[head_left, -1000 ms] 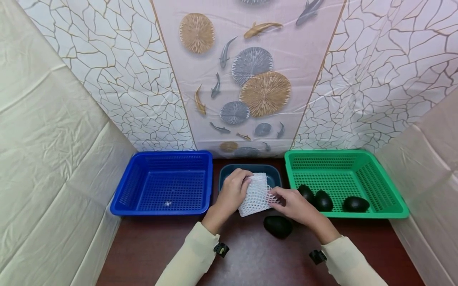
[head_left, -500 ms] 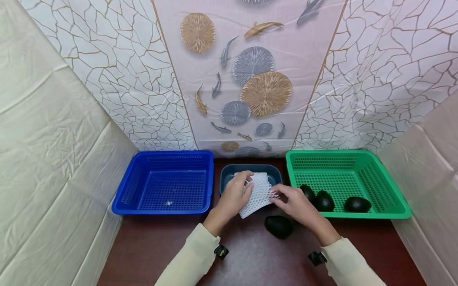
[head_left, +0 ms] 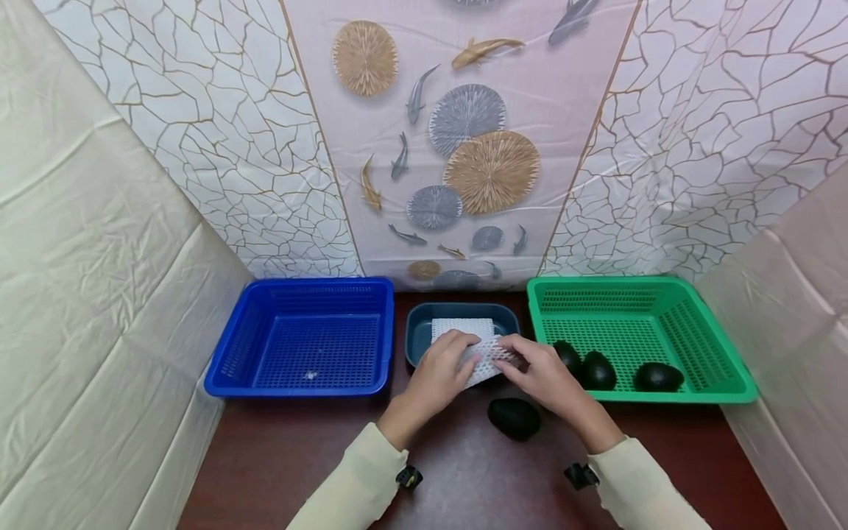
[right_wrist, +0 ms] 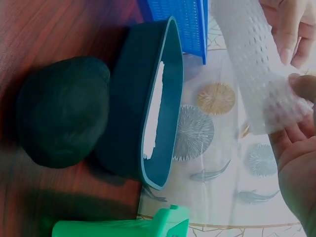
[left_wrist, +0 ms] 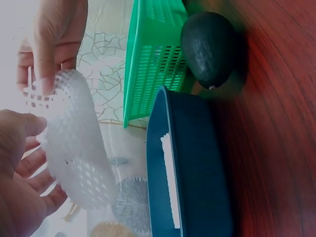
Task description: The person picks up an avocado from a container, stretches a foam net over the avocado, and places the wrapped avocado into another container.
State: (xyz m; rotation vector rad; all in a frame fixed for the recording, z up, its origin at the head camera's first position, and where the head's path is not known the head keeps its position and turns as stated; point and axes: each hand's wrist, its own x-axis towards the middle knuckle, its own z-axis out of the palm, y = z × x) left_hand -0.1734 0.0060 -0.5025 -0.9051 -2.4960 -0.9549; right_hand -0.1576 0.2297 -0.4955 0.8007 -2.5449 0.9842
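A white foam net sleeve (head_left: pixel 486 357) is held up between both hands, over the front of a dark teal tray (head_left: pixel 416 335). My left hand (head_left: pixel 437 374) grips its left side, thumb toward the near face. With thumb and fingers, my right hand (head_left: pixel 548 375) pinches the sleeve's right end; in the left wrist view its fingertips (left_wrist: pixel 47 85) are at the mesh opening. More white foam netting (head_left: pixel 457 324) lies in the tray. A dark avocado (head_left: pixel 514 419) rests on the table just in front, touched by neither hand.
At the left stands a blue basket (head_left: pixel 218 379) with a small pale bit on its floor. A green basket (head_left: pixel 722 368) at the right holds several dark avocados (head_left: pixel 659 377). Patterned cloth walls (head_left: pixel 490 243) close off the back and sides.
The sleeve has been lifted off the netting in the tray and turned, its far end lowered toward me. Both hands have drawn closer together around it. The loose avocado has stayed put.
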